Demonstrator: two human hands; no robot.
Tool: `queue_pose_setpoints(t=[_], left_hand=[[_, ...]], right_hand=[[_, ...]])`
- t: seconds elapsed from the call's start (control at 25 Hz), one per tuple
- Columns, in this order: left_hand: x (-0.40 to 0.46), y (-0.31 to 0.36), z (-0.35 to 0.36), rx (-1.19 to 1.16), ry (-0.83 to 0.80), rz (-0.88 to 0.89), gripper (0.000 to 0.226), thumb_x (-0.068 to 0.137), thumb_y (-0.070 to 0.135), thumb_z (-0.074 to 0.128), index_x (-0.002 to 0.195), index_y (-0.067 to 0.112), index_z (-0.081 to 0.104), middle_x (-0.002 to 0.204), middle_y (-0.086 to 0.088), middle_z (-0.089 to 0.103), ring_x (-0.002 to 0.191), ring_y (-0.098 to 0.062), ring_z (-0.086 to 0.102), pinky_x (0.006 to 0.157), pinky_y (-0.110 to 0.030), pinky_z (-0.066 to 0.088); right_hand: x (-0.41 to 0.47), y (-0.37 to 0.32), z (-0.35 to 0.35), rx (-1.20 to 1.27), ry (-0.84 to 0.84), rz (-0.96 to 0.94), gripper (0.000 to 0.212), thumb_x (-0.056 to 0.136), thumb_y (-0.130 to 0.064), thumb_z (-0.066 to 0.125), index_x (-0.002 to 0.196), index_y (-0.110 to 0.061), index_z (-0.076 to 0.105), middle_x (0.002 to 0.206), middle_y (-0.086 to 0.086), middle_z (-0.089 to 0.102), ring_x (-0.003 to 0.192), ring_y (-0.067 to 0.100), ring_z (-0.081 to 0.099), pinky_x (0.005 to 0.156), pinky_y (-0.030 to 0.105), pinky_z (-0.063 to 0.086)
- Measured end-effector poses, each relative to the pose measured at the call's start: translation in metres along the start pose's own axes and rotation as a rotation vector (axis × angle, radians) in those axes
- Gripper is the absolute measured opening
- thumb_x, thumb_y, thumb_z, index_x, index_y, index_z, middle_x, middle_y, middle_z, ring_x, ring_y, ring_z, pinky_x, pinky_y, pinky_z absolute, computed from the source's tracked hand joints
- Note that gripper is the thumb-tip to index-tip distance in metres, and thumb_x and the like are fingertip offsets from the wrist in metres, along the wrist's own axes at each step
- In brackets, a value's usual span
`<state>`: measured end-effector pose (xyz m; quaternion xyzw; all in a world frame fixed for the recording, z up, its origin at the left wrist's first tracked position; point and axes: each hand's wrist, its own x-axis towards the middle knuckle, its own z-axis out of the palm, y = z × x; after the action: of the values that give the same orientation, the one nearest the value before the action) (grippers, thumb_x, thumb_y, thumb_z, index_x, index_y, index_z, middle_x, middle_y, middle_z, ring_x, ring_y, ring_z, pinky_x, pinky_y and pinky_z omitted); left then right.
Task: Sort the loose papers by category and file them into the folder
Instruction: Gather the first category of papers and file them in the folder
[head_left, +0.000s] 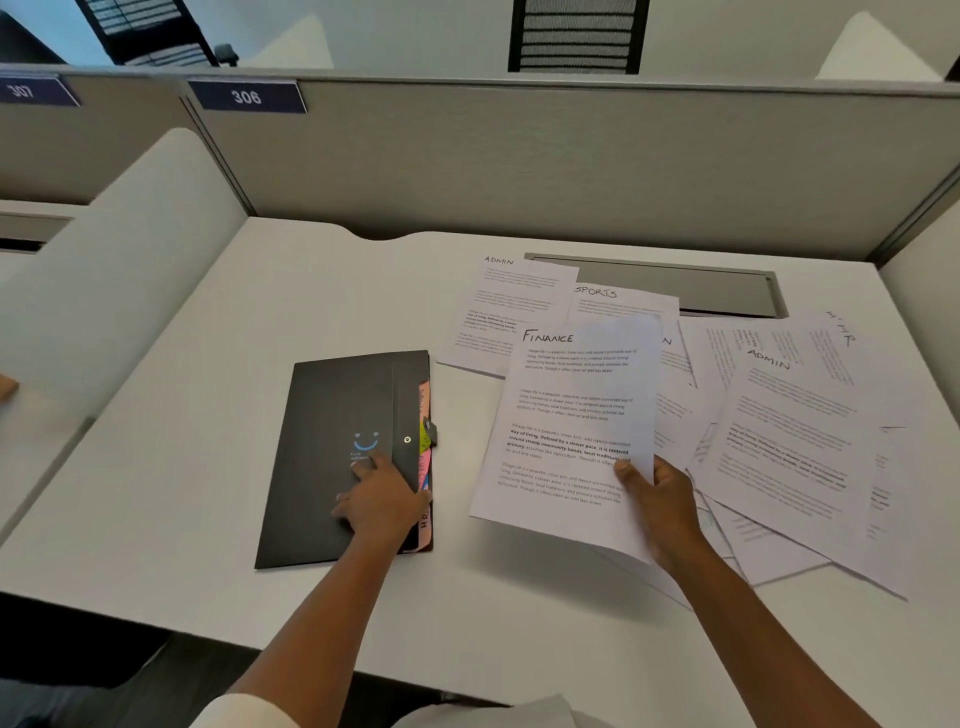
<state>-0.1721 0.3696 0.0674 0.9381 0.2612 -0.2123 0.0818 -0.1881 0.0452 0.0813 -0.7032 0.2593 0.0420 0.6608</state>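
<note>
Head view: white desk (218, 467) inside a grey cubicle; partition plates read "306" (246, 96) and "307" (22, 91). Black folder (332, 457) lies closed and flat at about 9 o'clock from frame centre, a blue smiley logo (365, 441) on its cover with small print below it, too small to read, and a snap button (407, 439) near its right edge. Coloured index tabs (425, 457) stick out along that edge; their handwriting is not legible. Left hand (382, 501) rests palm down on the folder's lower right part, fingers spread and pressing the cover. Right hand (662, 506) pinches the lower right edge of a sheet headed "FINANCE" (566, 415), thumb on top, the sheet tilted up just to the right of the folder. Loose papers (779, 441) lie fanned and overlapping at 3 o'clock, behind and beside the held sheet. Readable headings: "ADMIN" (498, 260) at 1 o'clock, "SPORTS" (596, 292) beside it, a second "ADMIN" (769, 359), and "HR" (842, 332) on a turned sheet.
</note>
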Motion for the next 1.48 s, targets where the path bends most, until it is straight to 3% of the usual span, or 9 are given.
queue_pose_setpoints(t=[0.24,0.44,0.6,0.76,0.88,1.04,1.16,1.32,1.48], left_hand=[[0.003,0.010,-0.011,-0.019,0.056,0.149,0.047,0.085,0.017,0.058,0.127,0.003,0.043,0.110,-0.017,0.064,0.097,-0.031,0.065,0.079,-0.038,0.057],[-0.011,0.010,-0.027,0.027,0.125,0.299,0.066,0.097,0.012,0.048,0.154,0.026,0.015,0.087,-0.005,0.059,0.070,-0.014,0.058,0.056,-0.026,0.046],[-0.022,0.009,-0.034,0.016,0.226,0.323,0.055,0.096,0.024,0.056,0.146,0.023,0.033,0.107,-0.005,0.059,0.088,-0.015,0.063,0.066,-0.027,0.052],[-0.023,0.006,-0.033,-0.076,0.321,0.311,0.037,0.088,0.038,0.066,0.112,0.015,0.050,0.108,-0.003,0.063,0.090,-0.017,0.065,0.070,-0.027,0.053],[-0.023,0.003,-0.029,-0.069,0.399,0.299,0.045,0.087,0.044,0.065,0.118,0.015,0.049,0.112,-0.002,0.064,0.085,-0.016,0.066,0.066,-0.028,0.054],[-0.026,0.005,-0.025,0.093,0.433,0.257,0.077,0.081,0.058,0.066,0.139,0.014,0.039,0.139,-0.003,0.050,0.088,-0.018,0.064,0.067,-0.029,0.052],[-0.027,0.003,-0.018,0.058,0.395,0.271,0.080,0.085,0.041,0.069,0.146,0.012,0.027,0.146,-0.008,0.041,0.098,-0.022,0.058,0.072,-0.030,0.055],[-0.029,-0.004,-0.022,-0.089,0.356,0.302,0.079,0.088,0.027,0.069,0.150,0.011,0.022,0.147,-0.009,0.040,0.106,-0.021,0.055,0.077,-0.032,0.057],[-0.031,-0.010,-0.029,-0.230,0.335,0.350,0.073,0.091,0.012,0.062,0.152,0.011,0.023,0.152,-0.008,0.038,0.123,-0.024,0.052,0.094,-0.036,0.051]], right_hand=[[-0.005,0.004,0.007,-0.002,0.022,0.019,0.017,0.092,-0.024,0.065,0.109,-0.023,0.065,0.104,-0.003,0.072,0.090,0.023,0.070,0.084,0.046,0.058],[-0.004,-0.002,0.008,-0.004,0.008,-0.002,0.015,0.092,-0.025,0.064,0.107,-0.026,0.064,0.105,-0.006,0.072,0.092,0.020,0.070,0.084,0.044,0.058],[-0.003,-0.006,0.011,-0.005,-0.007,-0.014,0.015,0.092,-0.025,0.064,0.107,-0.028,0.063,0.106,-0.006,0.071,0.091,0.021,0.070,0.083,0.045,0.059],[-0.004,-0.007,0.015,-0.014,-0.032,-0.016,0.017,0.093,-0.027,0.063,0.110,-0.027,0.063,0.106,-0.005,0.071,0.091,0.022,0.071,0.082,0.047,0.059],[-0.006,-0.009,0.019,-0.018,-0.040,-0.012,0.014,0.093,-0.026,0.063,0.107,-0.027,0.063,0.103,-0.006,0.071,0.090,0.022,0.070,0.082,0.047,0.059],[-0.009,-0.016,0.024,-0.029,-0.057,-0.025,0.007,0.094,-0.025,0.062,0.098,-0.031,0.063,0.103,-0.006,0.071,0.088,0.022,0.070,0.081,0.044,0.060],[-0.012,-0.023,0.029,-0.031,-0.043,-0.052,0.011,0.095,-0.025,0.061,0.105,-0.027,0.063,0.106,-0.003,0.071,0.088,0.021,0.070,0.078,0.041,0.060],[-0.016,-0.036,0.048,-0.045,0.050,-0.160,0.015,0.096,-0.024,0.059,0.111,-0.023,0.059,0.103,-0.007,0.066,0.088,0.013,0.066,0.067,0.023,0.054],[-0.018,-0.046,0.088,-0.085,0.080,-0.245,0.027,0.096,-0.026,0.059,0.119,-0.013,0.062,0.114,0.001,0.067,0.100,0.020,0.064,0.084,0.032,0.056]])
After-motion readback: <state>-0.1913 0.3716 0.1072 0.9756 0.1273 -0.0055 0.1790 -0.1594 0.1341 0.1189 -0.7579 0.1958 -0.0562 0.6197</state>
